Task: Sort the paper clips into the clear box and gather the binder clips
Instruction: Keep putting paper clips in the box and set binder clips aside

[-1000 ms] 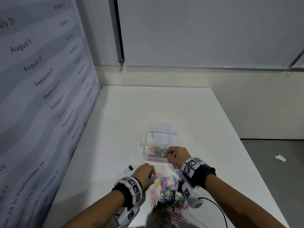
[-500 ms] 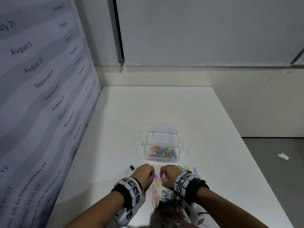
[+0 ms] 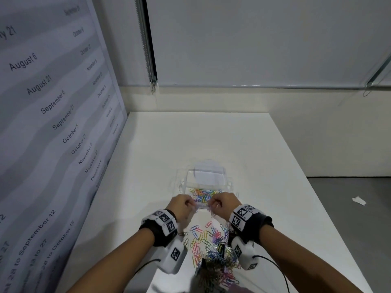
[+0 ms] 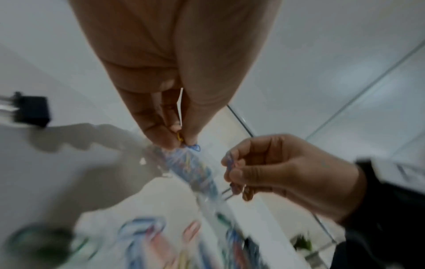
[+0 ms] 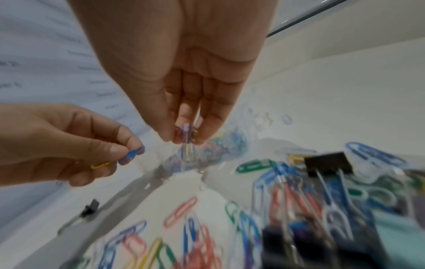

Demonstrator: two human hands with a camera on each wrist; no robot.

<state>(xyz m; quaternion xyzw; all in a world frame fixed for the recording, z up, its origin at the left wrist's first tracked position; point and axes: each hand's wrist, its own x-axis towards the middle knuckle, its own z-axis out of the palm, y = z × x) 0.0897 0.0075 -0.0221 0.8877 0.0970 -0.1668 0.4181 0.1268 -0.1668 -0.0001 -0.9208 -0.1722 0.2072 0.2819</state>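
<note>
White bench [image 3: 211, 136], bare surface running to the far wall. Clear box [image 3: 206, 182] sits mid-bench, lid off or tipped back, a layer of coloured paper clips already inside at its near end. Judged thin, light plastic; likely to skid if knocked.

Loose pile of paper clips [image 3: 208, 246] lies on the bench near the person, between the two forearms. Binder clips [image 5: 327, 162], black with wire handles, sit mixed into that pile; one more binder clip [image 4: 31, 111] lies apart on the left.

Left hand [image 3: 181, 206] hovers at the box's near left edge, fingers curled, thumb and forefinger pinching a blue and a yellow clip. Right hand [image 3: 224, 203] hovers at the near right edge, fingertips bunched and clamped on a small bundle of clips, some dangling below.

Handling, as judged: paper clips are feather-light, stiff wire with a smooth coating, slippery, and they hook into each other, so a pinch tends to drag extras. Best taken flat between the pads, across the loops. Binder clips are heavier and rigid; take them by the black body, since the wire handles swing.
</note>
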